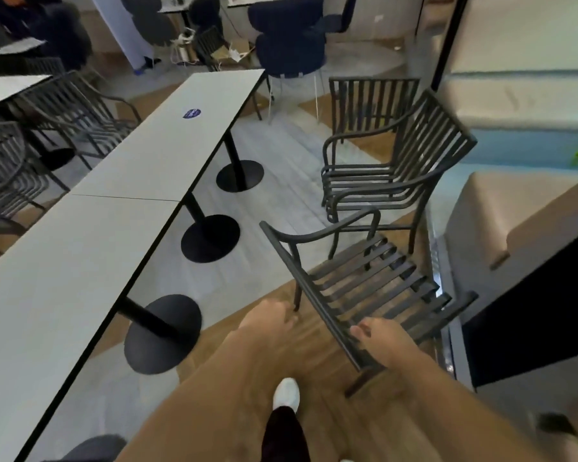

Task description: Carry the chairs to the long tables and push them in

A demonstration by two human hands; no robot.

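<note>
A black slatted metal chair [364,278] is tilted in front of me, its back toward me. My right hand [381,341] is clamped on the top rail of its back. My left hand [267,316] is blurred, just beside the chair's left rear leg; whether it holds the chair is unclear. The long white tables [114,195] run end to end on my left, on black pedestal bases [211,238]. A stack of the same black chairs [381,181] stands just beyond the tilted one, and a single chair [374,101] stands behind the stack.
Black chairs [77,111] line the tables' far left side. Dark blue padded chairs [291,45] crowd the back. A beige bench [521,228] and a dark counter [531,328] close off the right. Open floor lies between the tables and the stack. My white shoe [286,393] is below.
</note>
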